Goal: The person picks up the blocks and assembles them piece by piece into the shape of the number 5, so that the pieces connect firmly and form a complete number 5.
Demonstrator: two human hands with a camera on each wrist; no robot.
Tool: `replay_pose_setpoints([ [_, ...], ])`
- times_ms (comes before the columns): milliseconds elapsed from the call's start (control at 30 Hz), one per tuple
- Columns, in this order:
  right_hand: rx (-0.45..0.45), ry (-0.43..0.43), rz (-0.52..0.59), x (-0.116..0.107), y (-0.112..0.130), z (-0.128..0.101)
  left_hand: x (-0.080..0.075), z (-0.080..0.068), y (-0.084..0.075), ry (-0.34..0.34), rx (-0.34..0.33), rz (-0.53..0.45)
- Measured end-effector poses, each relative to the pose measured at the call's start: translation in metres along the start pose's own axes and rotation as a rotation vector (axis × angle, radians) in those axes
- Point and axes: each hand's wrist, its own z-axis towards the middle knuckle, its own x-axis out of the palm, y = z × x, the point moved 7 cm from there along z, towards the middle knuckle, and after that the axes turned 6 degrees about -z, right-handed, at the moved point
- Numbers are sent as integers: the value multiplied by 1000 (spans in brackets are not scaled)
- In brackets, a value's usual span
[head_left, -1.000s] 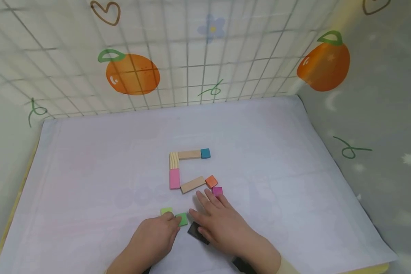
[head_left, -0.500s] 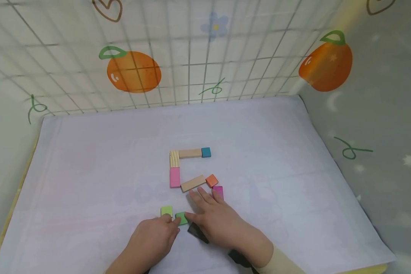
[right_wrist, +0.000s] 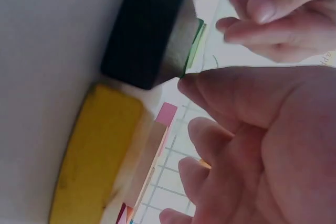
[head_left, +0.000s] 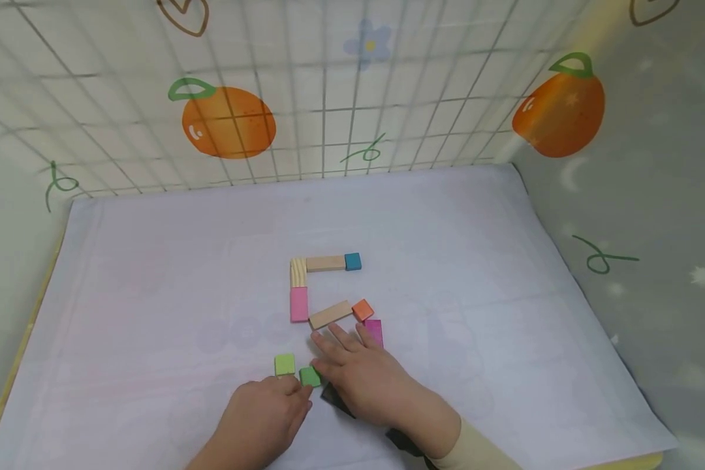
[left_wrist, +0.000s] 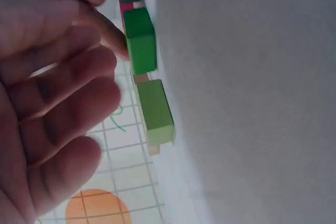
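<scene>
My left hand [head_left: 263, 418] is just in front of a light green block [head_left: 284, 364] and a darker green block [head_left: 310, 376], its fingertips near them. In the left wrist view the left fingers are loosely bent with nothing between them. My right hand [head_left: 370, 378] spreads its fingers over the middle of the layout, one fingertip right at the darker green block. Below that palm lie a black block [right_wrist: 147, 30] and a yellow block [right_wrist: 97, 156]; the hand hides the yellow one from the head view. A magenta block [head_left: 374, 331] peeks out beyond its fingers.
Farther back, a line of blocks bends round: a blue cube [head_left: 353, 262], a plain wooden block [head_left: 326, 264], a striped block [head_left: 298, 272], a pink block [head_left: 299, 305], another wooden block [head_left: 330, 314] and an orange cube [head_left: 363, 310]. Patterned curtains [head_left: 435, 85] enclose the white-covered table [head_left: 153, 294].
My right hand has slid left, bringing a fingertip to the darker green block and showing more of the magenta one. My left fingers have drawn back slightly from the two green blocks.
</scene>
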Motion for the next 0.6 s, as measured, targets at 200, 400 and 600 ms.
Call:
replay_pose_setpoints([
  [200,-27,58,63,3,4,2,7,-2,-3,66,57,-37],
  [400,-46,39,56,1,4,0,6,-3,0,-6,88,-28],
  [600,-43,2,34,-2,1,-4,5,-3,0,-46,101,-30],
])
